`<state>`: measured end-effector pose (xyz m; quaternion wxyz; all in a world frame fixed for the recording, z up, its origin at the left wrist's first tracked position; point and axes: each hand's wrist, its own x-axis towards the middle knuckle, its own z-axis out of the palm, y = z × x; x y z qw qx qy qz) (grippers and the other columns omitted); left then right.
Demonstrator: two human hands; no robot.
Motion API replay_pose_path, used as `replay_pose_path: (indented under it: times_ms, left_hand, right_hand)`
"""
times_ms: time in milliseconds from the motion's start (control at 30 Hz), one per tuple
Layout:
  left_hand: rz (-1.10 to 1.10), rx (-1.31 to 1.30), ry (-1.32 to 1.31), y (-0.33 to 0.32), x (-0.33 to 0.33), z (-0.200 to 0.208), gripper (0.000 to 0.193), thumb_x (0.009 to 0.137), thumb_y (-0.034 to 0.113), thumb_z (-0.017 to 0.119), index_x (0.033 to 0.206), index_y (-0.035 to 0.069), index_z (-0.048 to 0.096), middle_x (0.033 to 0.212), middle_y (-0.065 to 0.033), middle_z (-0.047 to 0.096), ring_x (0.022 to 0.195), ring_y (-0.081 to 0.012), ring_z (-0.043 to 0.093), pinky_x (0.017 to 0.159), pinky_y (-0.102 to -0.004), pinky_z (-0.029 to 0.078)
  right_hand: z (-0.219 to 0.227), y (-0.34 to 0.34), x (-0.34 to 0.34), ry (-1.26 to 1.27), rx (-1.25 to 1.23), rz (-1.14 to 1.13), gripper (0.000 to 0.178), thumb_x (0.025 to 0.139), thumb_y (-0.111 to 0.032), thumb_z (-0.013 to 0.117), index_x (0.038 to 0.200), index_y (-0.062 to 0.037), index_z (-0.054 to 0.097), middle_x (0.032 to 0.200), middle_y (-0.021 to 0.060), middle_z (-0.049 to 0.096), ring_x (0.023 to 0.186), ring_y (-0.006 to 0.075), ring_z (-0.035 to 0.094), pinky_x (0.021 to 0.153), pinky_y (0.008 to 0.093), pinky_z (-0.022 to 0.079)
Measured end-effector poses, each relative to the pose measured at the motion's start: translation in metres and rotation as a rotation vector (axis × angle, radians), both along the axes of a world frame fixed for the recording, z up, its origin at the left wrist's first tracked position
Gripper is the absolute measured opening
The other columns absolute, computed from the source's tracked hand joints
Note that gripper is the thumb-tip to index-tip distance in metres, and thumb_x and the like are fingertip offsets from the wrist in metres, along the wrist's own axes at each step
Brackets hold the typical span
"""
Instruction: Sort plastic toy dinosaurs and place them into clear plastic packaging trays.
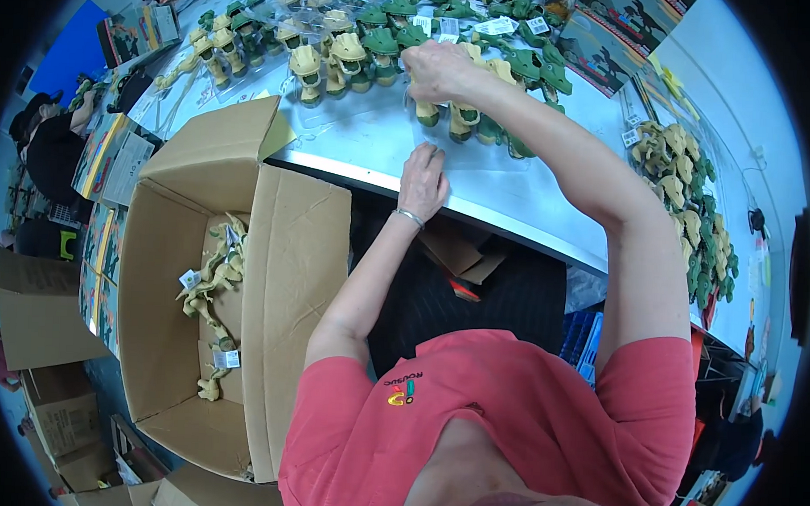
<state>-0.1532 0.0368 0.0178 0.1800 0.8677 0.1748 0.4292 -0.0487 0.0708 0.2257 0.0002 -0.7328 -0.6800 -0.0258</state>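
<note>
My right hand (440, 72) reaches across the table to a group of toy dinosaurs, its fingers curled down among them; what they grip is hidden. Just below it stand tan and dark green toy dinosaurs (463, 121) on clear plastic film. At the table's near edge my left hand (423, 180) lies with its fingers curled together beside that film, and I cannot make out what is in them. More tan-headed toy dinosaurs (348, 53) stand in a row left of my right hand. Green ones (541, 70), some with white tags, lie to its right.
An open cardboard box (301, 294) with several tan toy dinosaurs (215, 286) inside stands left of my arms. Another pile of toys (683, 200) covers the table's right side. Printed cartons (619, 37) stand at the back. A co-worker (52, 147) is at the far left.
</note>
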Motion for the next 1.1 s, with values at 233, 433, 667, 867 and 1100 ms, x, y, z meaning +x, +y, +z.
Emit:
replay_pose_path:
  times_ms: [233,433,667,867,1100]
  left_hand:
    - [0.065,-0.307,-0.155,0.017,0.009,0.002,0.039,0.068,-0.003,0.047,0.106,-0.003,0.051,0.103,-0.0208,0.053,0.096,-0.0373,0.05,0.086,-0.0435,0.041]
    - [0.098,-0.389,-0.096,0.035,0.012,-0.005,0.038,0.071,-0.003,0.042,0.107,-0.004,0.052,0.105,-0.0219,0.056,0.097,-0.0365,0.051,0.089,-0.042,0.04]
    - [0.082,-0.047,0.138,0.037,0.019,0.0,0.047,0.074,0.008,0.05,0.121,0.011,0.053,0.13,-0.0168,0.044,0.101,-0.0354,0.048,0.085,-0.0442,0.043]
    - [0.092,0.014,0.314,0.035,0.014,0.009,0.051,0.072,0.011,0.054,0.123,0.014,0.053,0.134,-0.0132,0.04,0.1,-0.0325,0.049,0.08,-0.0439,0.044]
    - [0.133,0.011,0.394,0.03,0.02,0.014,0.051,0.071,0.013,0.058,0.121,0.011,0.053,0.129,-0.0126,0.044,0.098,-0.0315,0.049,0.078,-0.0433,0.043]
  right_hand:
    - [-0.01,-0.005,-0.009,-0.026,-0.033,0.027,0.029,0.065,-0.016,0.059,0.09,-0.0011,0.06,0.088,0.0181,0.064,0.086,0.0335,0.063,0.075,0.0455,0.048]
    - [-0.023,-0.014,0.011,-0.012,0.055,0.054,0.032,0.064,-0.017,0.061,0.093,-0.0042,0.062,0.082,0.0146,0.064,0.085,0.0318,0.062,0.081,0.0453,0.04]
    - [-0.029,-0.016,0.022,0.056,0.126,0.072,0.029,0.06,-0.018,0.06,0.086,-0.0038,0.063,0.082,0.0171,0.065,0.084,0.0326,0.062,0.076,0.0414,0.046]
    - [-0.018,-0.012,0.018,0.101,-0.002,-0.035,0.028,0.063,-0.018,0.058,0.085,-0.0036,0.068,0.089,0.0172,0.066,0.087,0.032,0.064,0.071,0.0402,0.052]
    - [-0.01,-0.011,0.017,0.016,-0.212,-0.051,0.028,0.066,-0.018,0.06,0.09,-0.0063,0.069,0.093,0.0143,0.067,0.09,0.029,0.064,0.075,0.0403,0.051]
